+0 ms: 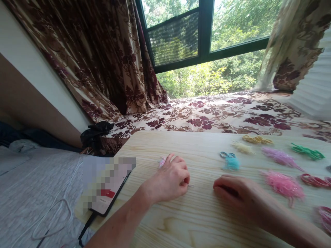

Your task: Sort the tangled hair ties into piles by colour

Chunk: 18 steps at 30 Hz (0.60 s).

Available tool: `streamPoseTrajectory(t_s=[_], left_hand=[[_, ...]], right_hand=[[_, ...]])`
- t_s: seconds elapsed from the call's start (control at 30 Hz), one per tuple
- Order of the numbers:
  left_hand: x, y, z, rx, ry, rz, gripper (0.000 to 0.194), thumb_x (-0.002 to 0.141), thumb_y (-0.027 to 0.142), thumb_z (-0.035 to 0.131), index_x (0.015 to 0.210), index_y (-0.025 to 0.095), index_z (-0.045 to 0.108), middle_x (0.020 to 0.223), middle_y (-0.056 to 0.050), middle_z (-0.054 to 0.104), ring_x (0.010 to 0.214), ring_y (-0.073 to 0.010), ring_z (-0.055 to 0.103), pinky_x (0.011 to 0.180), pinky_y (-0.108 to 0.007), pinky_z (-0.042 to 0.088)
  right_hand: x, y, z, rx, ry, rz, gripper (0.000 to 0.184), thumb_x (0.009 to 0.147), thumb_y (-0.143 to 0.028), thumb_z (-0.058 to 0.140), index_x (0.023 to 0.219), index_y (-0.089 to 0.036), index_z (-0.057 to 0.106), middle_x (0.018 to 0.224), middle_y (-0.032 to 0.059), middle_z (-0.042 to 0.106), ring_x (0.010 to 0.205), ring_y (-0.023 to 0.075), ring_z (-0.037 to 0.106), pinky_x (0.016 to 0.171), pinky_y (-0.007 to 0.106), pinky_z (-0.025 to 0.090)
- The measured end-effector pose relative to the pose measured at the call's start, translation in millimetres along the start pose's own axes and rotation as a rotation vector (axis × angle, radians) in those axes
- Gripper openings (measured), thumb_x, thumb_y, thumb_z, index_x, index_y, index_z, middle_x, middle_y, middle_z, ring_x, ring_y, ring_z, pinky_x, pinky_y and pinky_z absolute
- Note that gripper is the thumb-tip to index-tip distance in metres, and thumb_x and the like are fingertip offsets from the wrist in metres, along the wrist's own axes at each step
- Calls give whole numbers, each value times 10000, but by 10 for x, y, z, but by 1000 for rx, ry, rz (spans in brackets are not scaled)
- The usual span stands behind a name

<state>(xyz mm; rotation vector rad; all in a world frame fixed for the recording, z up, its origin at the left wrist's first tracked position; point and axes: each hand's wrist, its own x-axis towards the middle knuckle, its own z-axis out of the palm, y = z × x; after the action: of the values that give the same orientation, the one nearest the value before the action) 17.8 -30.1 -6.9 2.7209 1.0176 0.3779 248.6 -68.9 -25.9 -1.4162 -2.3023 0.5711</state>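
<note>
My left hand (171,178) rests on the pale wooden board (201,220) with its fingers curled in, touching a small pink tuft (162,161) at its fingertips; whether it grips anything is hidden. My right hand (239,194) lies palm down on the board with fingers bent under and nothing visible in them. A small pair of blue scissors (229,161) lies just beyond it. To its right sits a fluffy pink bundle (283,184).
Bundles of yellow (257,139), cream (243,148), pink (280,157), green (307,151) and red (314,180) bands lie along the board's right side. A phone (108,187) with a cable lies at the left edge. Floral cloth, curtains and a window stand behind.
</note>
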Motion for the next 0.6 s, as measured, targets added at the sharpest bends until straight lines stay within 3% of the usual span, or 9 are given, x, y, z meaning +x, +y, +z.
streamPoseTrajectory(t_s=[0.13, 0.37, 0.6], left_hand=[[15, 11, 26, -55, 37, -5, 168, 724, 52, 553, 620, 183, 563, 745, -5, 626, 938, -166, 564, 1092, -414, 261], [73, 121, 124, -259, 190, -29, 101, 736, 104, 595, 705, 197, 620, 775, 11, 654, 917, -130, 621, 1156, -389, 198], [104, 189, 145, -284, 249, 20, 95, 740, 104, 597, 706, 191, 617, 734, 8, 662, 903, -138, 630, 1143, -372, 235]], right_hand=[[-6, 9, 3, 15, -18, 19, 267, 870, -251, 453, 719, -210, 670, 695, 25, 700, 594, 157, 616, 533, 237, 429], [-7, 36, 76, 153, 191, -22, 205, 879, -285, 497, 884, -210, 688, 694, 11, 657, 564, 128, 573, 539, 231, 449], [5, 3, 125, 219, 264, -76, 214, 852, -261, 524, 973, -186, 684, 657, 1, 599, 509, 107, 507, 475, 217, 434]])
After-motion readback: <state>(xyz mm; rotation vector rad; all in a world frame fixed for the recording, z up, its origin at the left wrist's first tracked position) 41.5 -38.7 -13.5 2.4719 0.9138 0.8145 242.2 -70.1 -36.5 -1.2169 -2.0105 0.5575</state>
